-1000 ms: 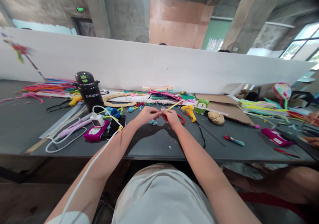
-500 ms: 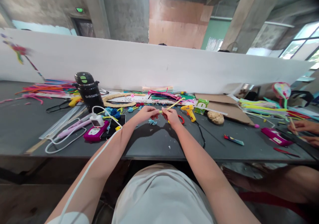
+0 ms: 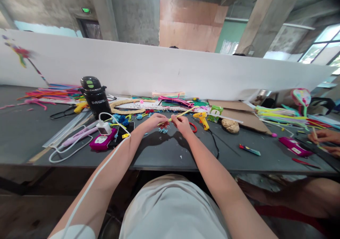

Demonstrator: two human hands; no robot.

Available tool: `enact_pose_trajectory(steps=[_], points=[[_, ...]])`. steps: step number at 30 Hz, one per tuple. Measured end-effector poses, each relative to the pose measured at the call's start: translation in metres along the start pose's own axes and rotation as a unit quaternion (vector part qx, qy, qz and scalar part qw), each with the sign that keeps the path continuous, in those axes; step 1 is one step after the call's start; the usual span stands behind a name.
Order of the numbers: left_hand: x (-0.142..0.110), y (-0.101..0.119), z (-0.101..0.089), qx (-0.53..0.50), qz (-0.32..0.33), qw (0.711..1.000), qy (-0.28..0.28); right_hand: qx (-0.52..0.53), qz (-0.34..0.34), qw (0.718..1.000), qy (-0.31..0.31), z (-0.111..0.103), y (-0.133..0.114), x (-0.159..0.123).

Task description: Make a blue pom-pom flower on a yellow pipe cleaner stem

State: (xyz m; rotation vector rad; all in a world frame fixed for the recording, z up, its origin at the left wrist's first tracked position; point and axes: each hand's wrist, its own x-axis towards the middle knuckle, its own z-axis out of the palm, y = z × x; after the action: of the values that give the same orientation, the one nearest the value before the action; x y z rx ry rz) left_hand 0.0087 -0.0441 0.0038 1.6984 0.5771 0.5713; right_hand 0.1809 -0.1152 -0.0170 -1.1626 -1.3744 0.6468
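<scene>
Between my hands runs a thin yellow pipe cleaner (image 3: pixel 189 111), its free end slanting up to the right. My left hand (image 3: pixel 156 121) is closed on one end, fingers curled. Close beside it, my right hand (image 3: pixel 181 123) pinches the stem between thumb and fingers. Small curled light-blue pieces (image 3: pixel 163 130) lie on the table just under my left hand. A red looped handle (image 3: pixel 193 127) shows right of my right hand, partly hidden by it. The yellow glue gun (image 3: pixel 202 120) lies farther right.
At left stand a black bottle (image 3: pixel 92 99) and a purple power socket (image 3: pixel 101 141) with a white cable crossing my left arm. Cardboard (image 3: pixel 249 118), a cutter (image 3: pixel 249 149) and a bundle of pipe cleaners (image 3: pixel 281 115) lie right. Another person's hand (image 3: pixel 322 135) is at the far right.
The yellow pipe cleaner has tilted a little flatter, and more of it shows between my hands. Both hands stay in nearly the same place.
</scene>
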Motion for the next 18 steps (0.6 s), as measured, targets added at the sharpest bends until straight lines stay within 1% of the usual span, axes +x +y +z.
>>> enact_pose_trajectory(steps=[7,11,13,15,17,18], points=[[0.001,-0.002,0.001,0.049,0.039,0.998,0.003,-0.029,-0.009,1.0,0.008,0.002,-0.005,-0.003],[0.003,-0.003,-0.001,0.077,0.053,0.996,-0.009,-0.054,-0.009,0.998,0.004,0.004,-0.009,0.0],[0.005,-0.003,-0.003,0.085,0.058,0.995,-0.011,-0.07,0.006,0.998,-0.005,0.003,-0.009,0.005],[0.006,-0.004,-0.004,0.087,0.06,0.994,0.001,-0.082,0.031,0.996,-0.024,0.0,-0.009,0.01],[0.007,-0.004,-0.004,0.101,0.075,0.992,0.015,-0.088,0.059,0.993,-0.051,-0.005,-0.01,0.014],[0.007,-0.004,-0.004,0.108,0.08,0.991,0.013,-0.091,0.075,0.991,-0.068,-0.009,-0.013,0.014]])
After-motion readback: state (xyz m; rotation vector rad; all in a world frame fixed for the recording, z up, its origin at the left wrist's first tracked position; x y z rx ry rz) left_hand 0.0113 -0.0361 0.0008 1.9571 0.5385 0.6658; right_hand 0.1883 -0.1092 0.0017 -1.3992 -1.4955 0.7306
